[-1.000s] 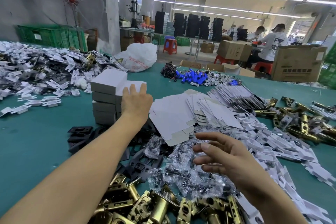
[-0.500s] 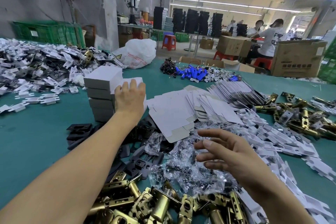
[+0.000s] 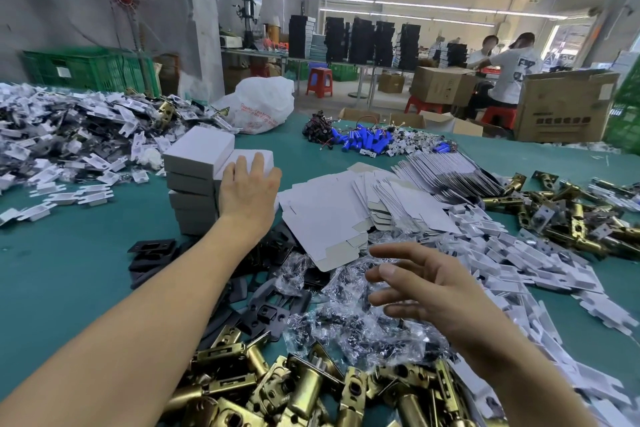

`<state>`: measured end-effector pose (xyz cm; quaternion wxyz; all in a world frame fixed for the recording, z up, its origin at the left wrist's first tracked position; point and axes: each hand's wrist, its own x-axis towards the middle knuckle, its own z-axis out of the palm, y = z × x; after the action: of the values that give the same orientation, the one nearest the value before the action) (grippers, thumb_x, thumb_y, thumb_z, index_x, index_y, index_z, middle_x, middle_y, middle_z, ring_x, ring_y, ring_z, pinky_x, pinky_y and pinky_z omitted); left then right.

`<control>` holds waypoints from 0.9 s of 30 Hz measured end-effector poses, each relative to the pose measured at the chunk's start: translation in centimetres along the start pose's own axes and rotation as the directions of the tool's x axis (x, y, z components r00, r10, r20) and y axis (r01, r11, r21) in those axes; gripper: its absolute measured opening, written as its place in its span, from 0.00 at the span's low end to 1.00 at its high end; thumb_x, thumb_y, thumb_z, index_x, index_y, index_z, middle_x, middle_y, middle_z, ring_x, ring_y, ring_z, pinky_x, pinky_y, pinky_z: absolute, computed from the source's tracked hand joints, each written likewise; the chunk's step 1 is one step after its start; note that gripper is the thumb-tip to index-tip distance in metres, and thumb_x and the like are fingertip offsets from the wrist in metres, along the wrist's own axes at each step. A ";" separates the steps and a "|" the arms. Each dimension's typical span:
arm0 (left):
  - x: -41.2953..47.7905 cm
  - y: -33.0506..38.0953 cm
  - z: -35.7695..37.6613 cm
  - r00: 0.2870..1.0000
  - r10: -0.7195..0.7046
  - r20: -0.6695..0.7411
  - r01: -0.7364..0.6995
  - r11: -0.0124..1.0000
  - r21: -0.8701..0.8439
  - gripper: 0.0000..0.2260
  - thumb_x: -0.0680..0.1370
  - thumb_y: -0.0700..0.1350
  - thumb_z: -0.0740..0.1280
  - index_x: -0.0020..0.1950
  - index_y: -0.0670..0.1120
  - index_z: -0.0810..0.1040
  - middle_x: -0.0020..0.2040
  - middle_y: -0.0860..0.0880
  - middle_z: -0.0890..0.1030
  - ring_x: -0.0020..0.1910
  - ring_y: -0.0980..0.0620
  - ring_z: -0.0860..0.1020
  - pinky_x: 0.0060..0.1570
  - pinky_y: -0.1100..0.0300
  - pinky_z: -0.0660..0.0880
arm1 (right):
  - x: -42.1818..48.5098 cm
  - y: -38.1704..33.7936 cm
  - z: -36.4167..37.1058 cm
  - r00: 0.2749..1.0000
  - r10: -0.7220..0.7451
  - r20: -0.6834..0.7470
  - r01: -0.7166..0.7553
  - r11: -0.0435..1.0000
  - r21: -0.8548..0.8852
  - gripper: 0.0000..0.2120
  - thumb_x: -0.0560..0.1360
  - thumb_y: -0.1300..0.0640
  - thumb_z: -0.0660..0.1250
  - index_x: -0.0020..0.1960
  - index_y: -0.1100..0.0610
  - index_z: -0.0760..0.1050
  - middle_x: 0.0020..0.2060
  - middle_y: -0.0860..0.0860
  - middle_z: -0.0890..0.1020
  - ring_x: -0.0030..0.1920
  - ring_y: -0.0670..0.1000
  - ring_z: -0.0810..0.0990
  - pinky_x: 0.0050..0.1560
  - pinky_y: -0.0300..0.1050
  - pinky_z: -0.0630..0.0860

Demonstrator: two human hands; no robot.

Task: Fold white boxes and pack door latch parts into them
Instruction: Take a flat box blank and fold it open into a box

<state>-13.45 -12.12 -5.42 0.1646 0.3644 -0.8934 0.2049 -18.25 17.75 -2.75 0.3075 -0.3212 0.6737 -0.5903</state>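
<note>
My left hand [image 3: 247, 191] lies flat with straight fingers on a folded white box [image 3: 258, 156] at the top of a stack of white boxes [image 3: 194, 184]. My right hand [image 3: 426, 284] hovers with spread fingers, holding nothing, above clear bags of small screws [image 3: 346, 319]. Flat unfolded box blanks [image 3: 332, 215] lie fanned out in the middle of the green table. Brass latch bolts [image 3: 294, 388] are heaped at the near edge, and black strike plates [image 3: 152, 253] lie beside the stack.
White card inserts [image 3: 540, 253] spread to the right, with more brass latches [image 3: 571, 215] beyond. A big heap of white inserts [image 3: 69, 135] fills the far left. Blue batteries [image 3: 363, 140] and a white bag [image 3: 259, 104] sit at the back. Two people work by cardboard boxes [image 3: 564, 107].
My left hand has stayed pressed on the top box. My right hand has stayed over the screw bags with little movement. The view has tilted slightly.
</note>
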 end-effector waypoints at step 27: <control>-3.7 8.2 -3.3 0.776 0.472 0.418 -0.247 0.838 -0.487 0.16 0.81 0.53 0.60 0.66 0.47 0.72 0.62 0.41 0.76 0.59 0.38 0.75 0.55 0.49 0.73 | 0.3 0.3 -0.6 1.000 -0.024 -0.011 0.024 1.000 -0.004 0.11 0.76 0.57 0.69 0.57 0.51 0.80 0.48 0.54 0.86 0.44 0.54 0.86 0.46 0.45 0.81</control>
<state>-16.37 -3.01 -6.25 -0.0557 0.1818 -0.9797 -0.0637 -18.92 17.88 -2.97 0.2961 -0.3265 0.6725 -0.5945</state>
